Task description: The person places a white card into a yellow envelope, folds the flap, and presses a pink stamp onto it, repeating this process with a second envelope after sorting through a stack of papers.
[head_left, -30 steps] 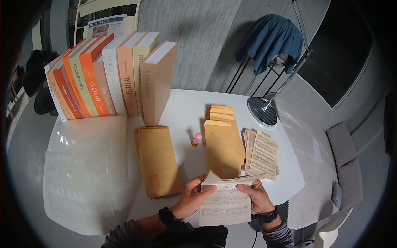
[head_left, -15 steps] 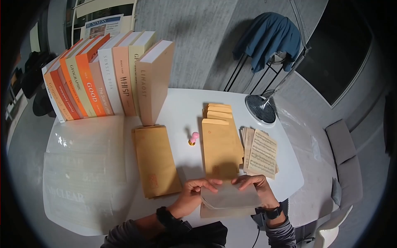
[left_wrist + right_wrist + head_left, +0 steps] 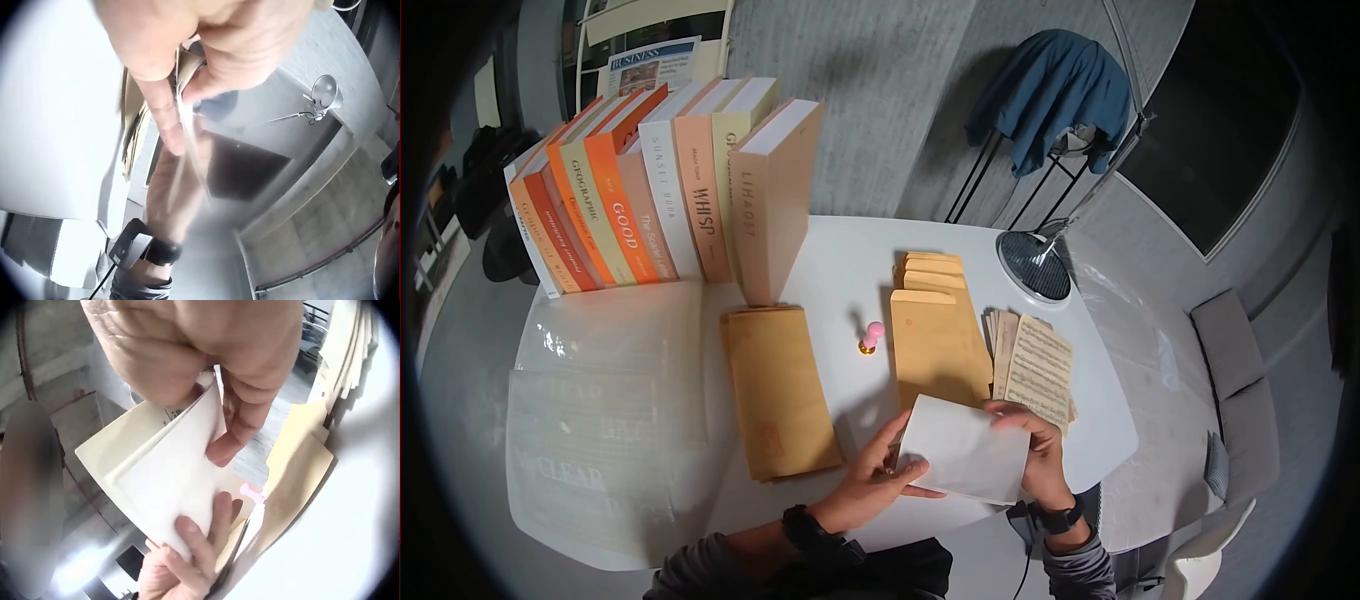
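Plainly, the left hand [image 3: 872, 482] grips the paper [image 3: 965, 450] by its left side, thumb on the white face, just before the envelopes [image 3: 937, 345]; the right hand [image 3: 1042, 458] pinches its far right corner. Only the right wrist view shows print [image 3: 172, 414].

The thin off-white paper sheets [image 3: 965, 450] at the lower centre of the frame, which showed printed music earlier, now show a blank side, tilted.

Beyond the surface's far edge rises a streaked grey wall [image 3: 870, 120], a blue cloth [image 3: 1050, 95] draped before it on black metal legs. Off the right edge sits a low grey cushioned sofa [image 3: 1245, 400].
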Action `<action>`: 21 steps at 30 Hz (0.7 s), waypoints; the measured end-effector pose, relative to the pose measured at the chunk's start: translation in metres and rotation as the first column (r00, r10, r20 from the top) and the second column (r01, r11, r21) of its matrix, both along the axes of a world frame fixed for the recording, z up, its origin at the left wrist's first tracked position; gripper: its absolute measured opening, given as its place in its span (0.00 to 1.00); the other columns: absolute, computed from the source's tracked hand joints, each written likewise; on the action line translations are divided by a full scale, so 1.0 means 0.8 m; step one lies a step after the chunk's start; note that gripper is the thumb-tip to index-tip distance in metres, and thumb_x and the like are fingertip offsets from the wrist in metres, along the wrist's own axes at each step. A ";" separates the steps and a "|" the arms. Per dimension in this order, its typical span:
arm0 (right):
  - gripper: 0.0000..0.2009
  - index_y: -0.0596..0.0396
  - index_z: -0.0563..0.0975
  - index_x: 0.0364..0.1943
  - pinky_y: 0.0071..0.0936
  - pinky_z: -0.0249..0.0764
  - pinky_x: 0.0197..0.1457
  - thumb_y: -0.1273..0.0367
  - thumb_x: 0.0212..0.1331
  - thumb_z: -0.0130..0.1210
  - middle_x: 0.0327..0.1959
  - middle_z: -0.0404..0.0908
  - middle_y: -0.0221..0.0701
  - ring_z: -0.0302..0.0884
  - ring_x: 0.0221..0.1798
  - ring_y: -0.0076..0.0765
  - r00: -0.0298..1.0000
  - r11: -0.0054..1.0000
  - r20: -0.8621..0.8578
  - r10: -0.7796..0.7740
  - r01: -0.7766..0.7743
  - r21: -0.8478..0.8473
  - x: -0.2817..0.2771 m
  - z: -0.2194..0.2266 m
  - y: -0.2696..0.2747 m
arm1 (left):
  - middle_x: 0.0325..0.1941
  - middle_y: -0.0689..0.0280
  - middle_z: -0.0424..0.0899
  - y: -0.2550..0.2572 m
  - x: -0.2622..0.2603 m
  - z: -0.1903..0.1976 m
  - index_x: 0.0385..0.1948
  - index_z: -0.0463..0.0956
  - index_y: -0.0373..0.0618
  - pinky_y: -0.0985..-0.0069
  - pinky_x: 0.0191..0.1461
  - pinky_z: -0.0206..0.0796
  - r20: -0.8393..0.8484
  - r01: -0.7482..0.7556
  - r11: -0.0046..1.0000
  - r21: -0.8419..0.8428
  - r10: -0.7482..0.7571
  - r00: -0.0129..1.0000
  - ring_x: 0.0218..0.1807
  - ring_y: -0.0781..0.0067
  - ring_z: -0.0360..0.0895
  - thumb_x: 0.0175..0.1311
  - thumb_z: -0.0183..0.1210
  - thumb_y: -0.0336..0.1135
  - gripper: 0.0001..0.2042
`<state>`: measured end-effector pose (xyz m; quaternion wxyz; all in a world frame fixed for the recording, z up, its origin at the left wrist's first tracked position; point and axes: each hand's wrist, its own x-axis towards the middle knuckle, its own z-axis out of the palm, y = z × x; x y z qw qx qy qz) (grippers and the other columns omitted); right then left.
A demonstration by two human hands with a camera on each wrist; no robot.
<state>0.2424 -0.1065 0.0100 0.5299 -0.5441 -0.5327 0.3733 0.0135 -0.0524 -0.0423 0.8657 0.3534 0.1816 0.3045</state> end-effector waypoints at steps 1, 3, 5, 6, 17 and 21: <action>0.13 0.56 0.80 0.49 0.29 0.73 0.61 0.80 0.60 0.56 0.54 0.81 0.34 0.78 0.55 0.32 0.991 0.995 -0.116 -0.071 0.063 -0.075 -0.003 0.001 0.000 | 0.69 0.63 0.63 0.001 0.001 0.000 0.73 0.47 0.47 0.59 0.61 0.78 -0.008 -0.033 0.999 0.032 0.033 0.999 0.66 0.69 0.68 0.73 0.49 0.25 0.29; 0.18 0.60 0.71 0.61 0.30 0.71 0.65 0.69 0.70 0.52 0.58 0.78 0.36 0.77 0.57 0.32 0.853 0.984 -0.509 -0.113 0.026 -0.174 -0.006 0.009 -0.001 | 0.65 0.62 0.69 0.001 0.003 0.005 0.72 0.49 0.46 0.57 0.62 0.77 -0.018 -0.094 0.991 0.096 0.096 0.995 0.63 0.68 0.72 0.74 0.48 0.26 0.27; 0.20 0.61 0.70 0.62 0.30 0.70 0.66 0.65 0.71 0.52 0.59 0.77 0.37 0.77 0.57 0.31 0.605 0.970 -0.780 -0.159 -0.054 -0.239 -0.012 0.020 -0.001 | 0.63 0.62 0.69 0.004 0.001 0.002 0.70 0.52 0.40 0.59 0.62 0.77 0.010 -0.106 0.987 0.122 0.106 0.994 0.60 0.70 0.73 0.76 0.46 0.27 0.23; 0.19 0.63 0.71 0.60 0.29 0.71 0.65 0.67 0.70 0.55 0.58 0.78 0.38 0.77 0.56 0.30 0.572 0.960 -0.805 -0.159 -0.100 -0.261 -0.014 0.019 -0.003 | 0.62 0.61 0.70 0.006 0.001 0.001 0.69 0.53 0.38 0.60 0.62 0.78 0.024 -0.113 0.984 0.135 0.111 0.994 0.59 0.70 0.74 0.76 0.45 0.28 0.22; 0.12 0.62 0.78 0.49 0.24 0.79 0.26 0.69 0.67 0.58 0.37 0.84 0.32 0.81 0.32 0.24 0.937 0.954 -0.339 -0.091 -0.016 -0.299 -0.011 0.011 0.004 | 0.52 0.55 0.81 0.001 -0.002 0.016 0.56 0.71 0.28 0.68 0.52 0.81 -0.074 0.092 0.988 0.122 -0.083 0.994 0.50 0.60 0.83 0.78 0.46 0.35 0.17; 0.12 0.64 0.78 0.48 0.20 0.77 0.21 0.68 0.68 0.57 0.32 0.84 0.31 0.80 0.27 0.22 0.993 0.980 -0.109 -0.047 0.025 -0.196 -0.005 0.024 0.033 | 0.48 0.52 0.83 0.003 -0.004 0.020 0.51 0.75 0.28 0.70 0.46 0.82 -0.197 0.063 0.985 0.162 -0.030 0.980 0.45 0.59 0.86 0.76 0.50 0.34 0.15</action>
